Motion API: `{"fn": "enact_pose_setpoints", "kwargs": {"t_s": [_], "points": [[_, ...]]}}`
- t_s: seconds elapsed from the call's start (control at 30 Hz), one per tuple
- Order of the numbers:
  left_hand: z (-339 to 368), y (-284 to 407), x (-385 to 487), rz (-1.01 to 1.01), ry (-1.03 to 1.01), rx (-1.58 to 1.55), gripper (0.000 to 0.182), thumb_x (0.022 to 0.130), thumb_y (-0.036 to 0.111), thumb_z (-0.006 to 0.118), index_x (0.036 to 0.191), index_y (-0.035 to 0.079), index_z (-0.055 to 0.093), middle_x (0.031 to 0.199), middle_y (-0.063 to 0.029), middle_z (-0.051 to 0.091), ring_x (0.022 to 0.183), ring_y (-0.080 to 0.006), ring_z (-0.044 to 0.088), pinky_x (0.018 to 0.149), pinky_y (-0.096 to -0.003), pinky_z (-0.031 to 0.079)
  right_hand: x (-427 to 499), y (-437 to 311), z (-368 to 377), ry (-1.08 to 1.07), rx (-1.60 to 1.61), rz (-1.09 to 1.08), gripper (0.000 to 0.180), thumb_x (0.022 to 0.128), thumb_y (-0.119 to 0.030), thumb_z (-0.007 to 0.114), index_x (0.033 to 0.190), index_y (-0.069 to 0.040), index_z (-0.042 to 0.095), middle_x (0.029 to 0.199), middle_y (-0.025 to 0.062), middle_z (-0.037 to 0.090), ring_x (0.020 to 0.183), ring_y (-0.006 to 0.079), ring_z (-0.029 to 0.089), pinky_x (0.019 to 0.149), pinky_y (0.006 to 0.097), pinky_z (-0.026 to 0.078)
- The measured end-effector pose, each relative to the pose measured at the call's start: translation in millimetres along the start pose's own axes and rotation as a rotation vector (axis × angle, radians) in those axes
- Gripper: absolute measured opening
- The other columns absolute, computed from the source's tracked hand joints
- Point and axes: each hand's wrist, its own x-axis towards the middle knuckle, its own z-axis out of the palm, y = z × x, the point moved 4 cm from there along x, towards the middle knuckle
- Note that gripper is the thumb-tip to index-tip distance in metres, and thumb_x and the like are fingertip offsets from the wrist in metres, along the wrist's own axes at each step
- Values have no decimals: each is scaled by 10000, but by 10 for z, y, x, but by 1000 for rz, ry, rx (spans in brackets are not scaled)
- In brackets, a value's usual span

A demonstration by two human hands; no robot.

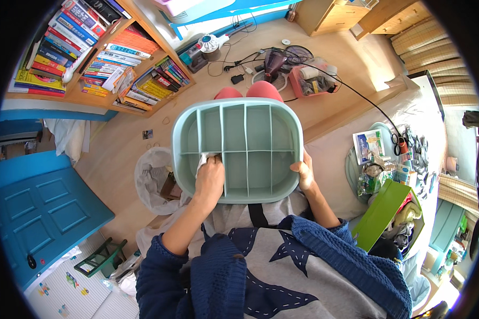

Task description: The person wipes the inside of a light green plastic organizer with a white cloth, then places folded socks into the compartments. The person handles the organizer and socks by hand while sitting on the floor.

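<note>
A pale green plastic organizer box with thin dividers rests in front of my torso, its compartments facing up. My left hand reaches down into a near-row compartment left of the middle. It pinches a white tissue or cloth, mostly hidden by my fingers. At the box's right side, my right hand grips the rim, thumb over the inner edge and fingers outside. Beyond the far rim, two rounded pink-red shapes show, partly covered by the box.
Left of the box stands a bin lined with a clear bag. A pink basket, a hair dryer and cables lie on the floor ahead. To the right are scissors and a green fabric box of clothes. A bookcase stands far left.
</note>
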Motion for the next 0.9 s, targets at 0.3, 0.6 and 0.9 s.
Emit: {"fn": "enact_pose_setpoints", "kwargs": {"t_s": [0.3, 0.6, 0.9], "points": [[-593, 95, -194, -46, -452, -351, 148, 768, 92, 617, 706, -37, 654, 670, -230, 636, 672, -356, 668, 630, -412, 521, 58, 70, -40, -24, 91, 121, 762, 636, -245, 528, 1347, 15, 446, 1182, 103, 541, 1100, 224, 475, 976, 329, 379], [-383, 564, 83, -111, 79, -373, 236, 809, -15, 558, 1032, -89, 571, 976, -240, 629, 878, -369, 631, 756, -406, 514, 40, 64, -35, -15, 107, 88, 805, 643, -232, 541, 1393, 21, 395, 1235, 120, 518, 1134, 230, 466, 988, 338, 383], [218, 547, -27, 101, -419, -68, 130, 728, -61, 573, 840, -62, 639, 909, -221, 668, 871, -351, 661, 805, -382, 535, 4, 56, -37, 36, 50, 51, 815, 630, -235, 529, 1398, 8, 406, 1236, 116, 529, 1150, 230, 460, 1004, 328, 363]]}}
